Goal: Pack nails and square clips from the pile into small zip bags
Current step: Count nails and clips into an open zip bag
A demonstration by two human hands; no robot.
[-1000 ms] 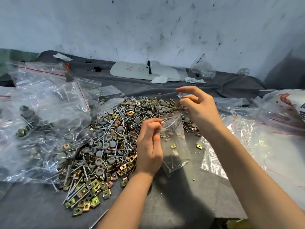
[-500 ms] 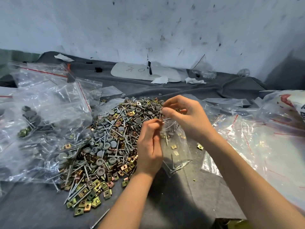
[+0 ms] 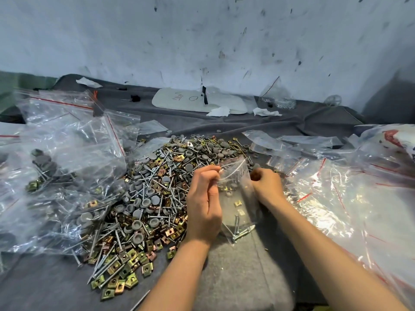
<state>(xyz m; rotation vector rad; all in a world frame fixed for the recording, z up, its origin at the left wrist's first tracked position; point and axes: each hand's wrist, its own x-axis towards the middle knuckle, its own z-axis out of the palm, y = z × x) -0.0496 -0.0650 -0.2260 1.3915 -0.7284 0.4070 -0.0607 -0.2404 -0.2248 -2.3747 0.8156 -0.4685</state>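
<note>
My left hand [image 3: 203,198] pinched the small zip bag [image 3: 238,194] at its left rim, my right hand [image 3: 267,187] at its right, bag upright beside the pile [image 3: 155,187]; film looked limp, slippery, nails [image 3: 238,230] weighting the bottom, so the stiffer zip strip seemed the safest hold.

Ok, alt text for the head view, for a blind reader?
A left hand pinches the mouth of a small zip bag holding a few nails; the right hand curls at its other edge. The pile of nails and clips lies to their left.
</note>
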